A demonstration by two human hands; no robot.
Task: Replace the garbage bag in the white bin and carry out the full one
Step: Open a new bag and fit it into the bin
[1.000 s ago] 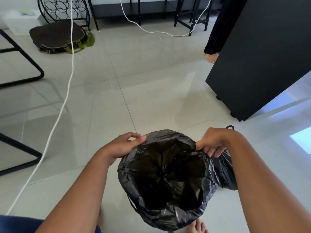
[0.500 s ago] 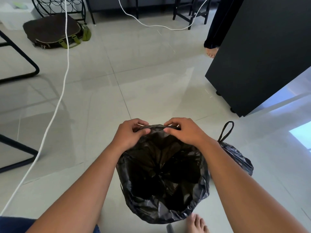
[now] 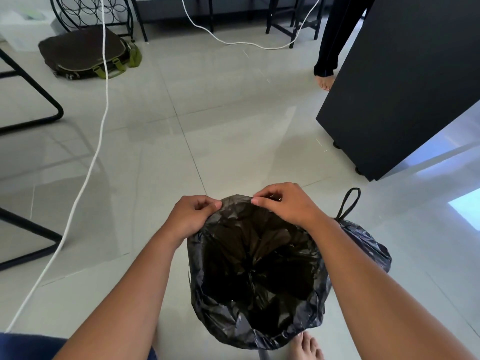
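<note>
Black bin liner (image 3: 259, 276) pinched by both hands' fingers (image 3: 207, 205).

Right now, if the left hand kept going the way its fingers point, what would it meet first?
The left hand points right along the new bag's far rim, so it would probably meet the right hand first.

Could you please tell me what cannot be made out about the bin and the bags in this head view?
- White bin: its walls are covered by the new bag folded over the rim.
- Full bag: mostly behind the right forearm; contents unseen.
- Left hand and right hand: fingertips curl over the bag's far edge, so their hold underneath is hidden.
</note>
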